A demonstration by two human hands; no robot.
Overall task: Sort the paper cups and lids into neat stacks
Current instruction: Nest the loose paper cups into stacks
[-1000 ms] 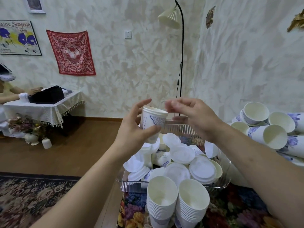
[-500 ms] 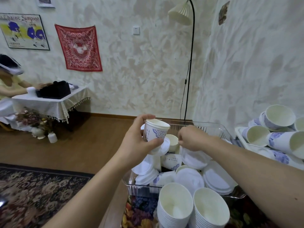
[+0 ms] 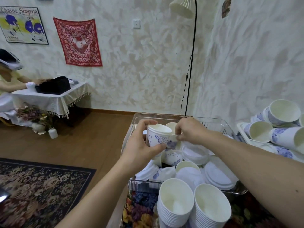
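Textured cream walls meet at a corner; a floor lamp stands there, a red cloth hanging and a poster are on the left wall. Wood floor, patterned rug lower left.

Clear plastic bin sits on a desk with a floral cover. Bin holds loose white lids and printed paper cups, mixed, several tipped over.

Left hand: grip closed round a short nested stack of cups, held upright above the bin's far-left part, thumb in front, fingers behind.

Right hand: fingers curled, pinching a small blue-printed cup just beside the held stack; that cup is partly hidden, its tilt unclear.

Two tall cup stacks stand side by side in front of the bin, mouths up. More cups lie piled on a white tray at right.
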